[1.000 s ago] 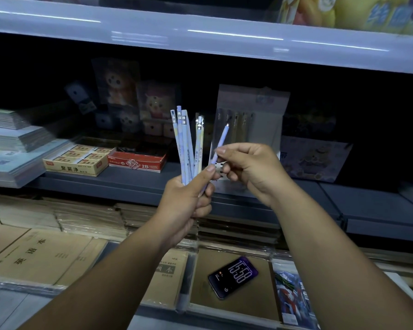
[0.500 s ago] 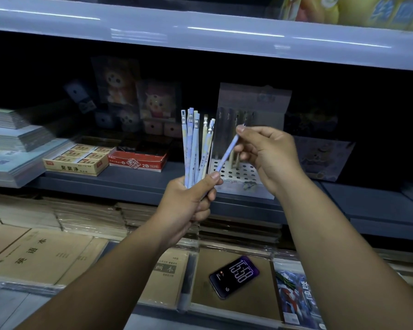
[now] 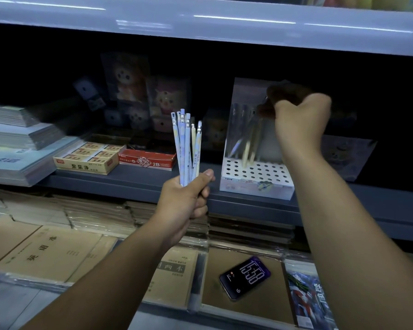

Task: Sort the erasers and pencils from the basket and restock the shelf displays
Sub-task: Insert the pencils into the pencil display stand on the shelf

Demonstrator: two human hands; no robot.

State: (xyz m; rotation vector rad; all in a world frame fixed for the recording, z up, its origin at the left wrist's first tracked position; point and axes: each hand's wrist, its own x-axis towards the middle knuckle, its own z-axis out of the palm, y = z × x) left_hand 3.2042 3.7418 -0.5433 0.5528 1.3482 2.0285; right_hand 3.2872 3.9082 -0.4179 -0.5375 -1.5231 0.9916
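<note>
Pencils (image 3: 187,148), slim, pale blue and cream with metal ferrules and eraser tips uppermost, stand as an upright bundle in the closed grip of the left hand (image 3: 186,201), held in front of the shelf (image 3: 134,184) and above a glossy phone (image 3: 244,277) lying on kraft-paper notebooks (image 3: 45,253) on the lower tier. Beyond the bundle and to its right sits the stand (image 3: 255,175), a white block whose top is drilled with rows of round holes, backed by a clear plastic panel. The right hand (image 3: 301,115) is directly over it and far nearer than the left, fingers curled downward and apparently pinching the top of one pencil (image 3: 239,144). The motion blur and shadow leave that grip uncertain. That pencil leans, its lower tip angled left toward the holes, so it likely needs bringing upright to seat. Further left on the shelf, well apart from the stand, a cardboard eraser box (image 3: 86,161) touches a red box (image 3: 148,160) marked 2B.
</note>
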